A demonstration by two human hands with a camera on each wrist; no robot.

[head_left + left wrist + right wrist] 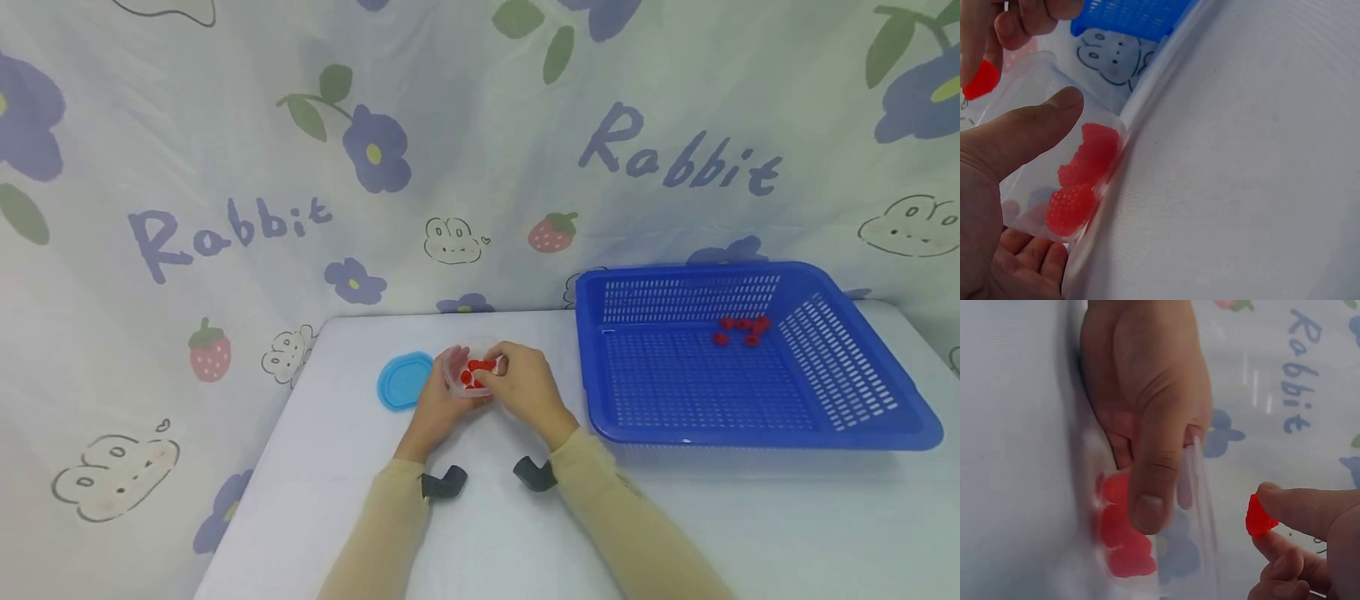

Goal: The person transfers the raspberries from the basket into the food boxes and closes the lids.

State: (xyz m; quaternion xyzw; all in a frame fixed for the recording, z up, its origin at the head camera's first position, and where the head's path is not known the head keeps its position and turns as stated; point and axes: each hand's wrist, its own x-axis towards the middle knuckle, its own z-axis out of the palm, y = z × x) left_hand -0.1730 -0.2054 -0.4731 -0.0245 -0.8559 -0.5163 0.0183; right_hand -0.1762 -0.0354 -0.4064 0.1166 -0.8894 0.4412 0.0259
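Observation:
A clear plastic tub (1032, 147) holds several red raspberries (1088, 162) with a bumpy surface. My left hand (442, 408) grips the tub round its side, thumb on the near wall and fingers on the far side. Just above the tub's mouth, my right hand (528, 383) pinches one red raspberry (1260, 515) between thumb and finger, as the right wrist view shows. A light blue lid (405, 381) lies on the table to the left of the tub, partly behind the left hand.
A large blue plastic basket (705, 436) stands on the right of the white table (322, 483). Several red raspberries (752, 340) lie in its far right part. Behind the table hangs a cloth (450, 150) printed with flowers and rabbits.

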